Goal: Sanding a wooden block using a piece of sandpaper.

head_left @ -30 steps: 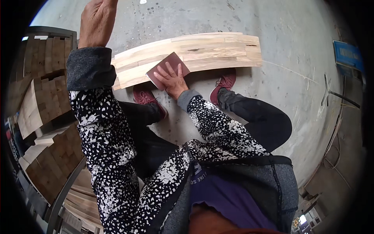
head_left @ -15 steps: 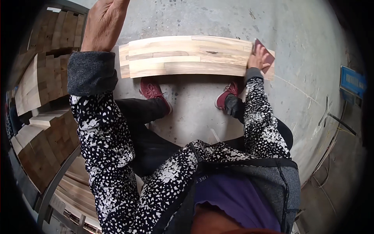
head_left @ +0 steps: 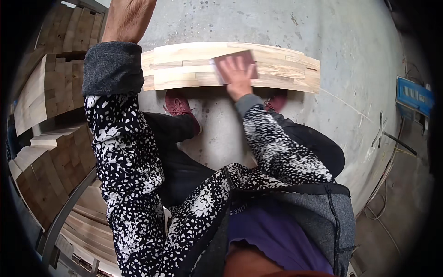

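Sliding back from the far right end of the wooden panel (head_left: 277, 69), where it was half a second ago, the right hand (head_left: 236, 74) is now pressing down near the panel's middle. It is lying flat, fingers spread and together with the palm bearing on a reddish-brown sheet of sandpaper (head_left: 240, 62), which is peeking out beyond the fingertips and to the right of them. The sandpaper is resting on the panel's upper face, between hand and wood, so the hand is pinning it rather than wrapping around it.

The panel is a long, pale board glued up from many short strips, and it is lying flat on the grey concrete floor (head_left: 350, 41), stretching across the view in front of the person's feet. Two dark red shoes (head_left: 177, 104) are standing just beside its near edge, one left of the right forearm and one partly hidden behind it.

The left hand (head_left: 127, 18) is reaching up past the panel's left end, at the top edge of the view; only its back is showing, and whether its fingers are apart or closed on anything cannot be told. Its grey cuff is hanging just beside the panel's left corner.

Stacks of similar wooden blocks (head_left: 46, 92) are sitting on a metal rack at the left. A blue box (head_left: 413, 94) and loose cables are lying well apart at the right.
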`<state>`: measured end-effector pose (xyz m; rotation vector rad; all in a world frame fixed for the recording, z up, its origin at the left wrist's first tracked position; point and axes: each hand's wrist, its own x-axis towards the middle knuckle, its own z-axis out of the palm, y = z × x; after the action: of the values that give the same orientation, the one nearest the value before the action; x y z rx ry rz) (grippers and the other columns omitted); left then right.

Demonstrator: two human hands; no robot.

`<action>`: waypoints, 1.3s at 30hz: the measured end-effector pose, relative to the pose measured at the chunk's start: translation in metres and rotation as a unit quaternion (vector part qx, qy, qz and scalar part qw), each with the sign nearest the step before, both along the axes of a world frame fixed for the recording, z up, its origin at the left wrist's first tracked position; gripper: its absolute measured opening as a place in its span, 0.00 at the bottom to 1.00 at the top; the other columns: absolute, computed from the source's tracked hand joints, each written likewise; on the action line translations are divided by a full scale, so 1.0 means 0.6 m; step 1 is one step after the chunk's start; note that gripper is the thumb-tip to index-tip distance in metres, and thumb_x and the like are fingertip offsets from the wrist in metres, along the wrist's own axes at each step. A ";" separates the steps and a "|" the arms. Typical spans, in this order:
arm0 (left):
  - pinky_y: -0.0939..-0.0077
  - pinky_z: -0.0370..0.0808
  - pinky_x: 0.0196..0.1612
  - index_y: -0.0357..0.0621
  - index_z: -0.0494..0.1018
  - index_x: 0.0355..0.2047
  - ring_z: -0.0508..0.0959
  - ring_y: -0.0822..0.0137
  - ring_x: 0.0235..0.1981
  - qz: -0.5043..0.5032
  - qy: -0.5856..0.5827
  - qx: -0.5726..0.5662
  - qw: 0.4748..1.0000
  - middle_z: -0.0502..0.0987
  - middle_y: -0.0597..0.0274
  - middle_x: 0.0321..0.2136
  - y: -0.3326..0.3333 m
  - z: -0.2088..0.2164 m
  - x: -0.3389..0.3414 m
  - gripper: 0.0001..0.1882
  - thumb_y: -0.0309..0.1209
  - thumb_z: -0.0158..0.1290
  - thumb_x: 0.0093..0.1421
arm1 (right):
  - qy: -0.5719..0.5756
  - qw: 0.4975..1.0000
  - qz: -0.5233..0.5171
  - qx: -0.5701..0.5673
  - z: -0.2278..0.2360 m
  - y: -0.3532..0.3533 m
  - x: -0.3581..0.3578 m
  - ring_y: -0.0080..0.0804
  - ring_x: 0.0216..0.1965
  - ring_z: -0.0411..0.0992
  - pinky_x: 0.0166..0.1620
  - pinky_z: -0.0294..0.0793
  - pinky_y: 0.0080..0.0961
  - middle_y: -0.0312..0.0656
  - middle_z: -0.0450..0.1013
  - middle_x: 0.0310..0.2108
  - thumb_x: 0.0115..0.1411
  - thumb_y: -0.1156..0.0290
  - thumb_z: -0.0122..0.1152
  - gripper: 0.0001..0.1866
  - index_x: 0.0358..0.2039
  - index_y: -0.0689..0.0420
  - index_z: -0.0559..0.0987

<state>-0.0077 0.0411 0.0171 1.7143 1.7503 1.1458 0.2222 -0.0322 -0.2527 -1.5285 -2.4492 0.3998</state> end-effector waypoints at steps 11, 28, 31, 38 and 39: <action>0.71 0.61 0.50 0.27 0.68 0.40 0.68 0.55 0.46 -0.022 -0.003 0.015 1.000 0.70 0.42 0.40 0.004 -0.008 0.008 0.35 0.54 0.35 0.57 | -0.128 0.898 -0.419 0.039 -0.073 -0.020 0.282 0.45 0.61 0.39 0.52 0.34 0.65 0.37 0.46 0.59 0.48 0.73 0.44 0.32 0.57 0.41 0.54; 0.73 0.64 0.47 0.30 0.69 0.39 0.70 0.57 0.44 -0.014 0.059 0.012 0.998 0.71 0.45 0.39 -0.013 0.031 0.059 0.30 0.50 0.36 0.59 | -0.132 0.914 -0.383 -0.014 -0.051 -0.010 0.388 0.41 0.61 0.41 0.53 0.38 0.63 0.34 0.46 0.60 0.49 0.73 0.43 0.32 0.56 0.35 0.54; 0.75 0.66 0.44 0.30 0.70 0.38 0.72 0.59 0.42 -0.004 0.066 0.000 0.998 0.73 0.46 0.37 -0.012 0.011 0.056 0.27 0.47 0.37 0.59 | -0.036 0.857 -0.510 -0.069 -0.046 0.004 0.530 0.43 0.61 0.39 0.52 0.38 0.65 0.34 0.46 0.59 0.49 0.71 0.47 0.33 0.56 0.36 0.54; 0.75 0.66 0.42 0.31 0.71 0.36 0.73 0.60 0.40 0.023 0.079 -0.012 0.997 0.74 0.48 0.35 -0.029 0.024 0.026 0.25 0.46 0.39 0.59 | -0.094 0.960 -0.255 0.062 -0.050 -0.027 0.088 0.47 0.60 0.40 0.54 0.34 0.63 0.38 0.47 0.59 0.40 0.78 0.46 0.37 0.56 0.43 0.56; 0.75 0.66 0.42 0.31 0.71 0.36 0.73 0.60 0.40 0.032 0.087 -0.013 0.996 0.74 0.48 0.35 -0.037 0.031 0.015 0.25 0.46 0.39 0.59 | -0.027 0.984 -0.177 0.024 -0.019 -0.047 -0.012 0.47 0.60 0.40 0.54 0.32 0.63 0.39 0.47 0.59 0.39 0.79 0.46 0.38 0.56 0.44 0.56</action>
<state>0.0011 0.0190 0.0358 1.8024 1.9268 1.0209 0.2150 -0.0605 -0.2639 -1.9271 -2.1412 0.2338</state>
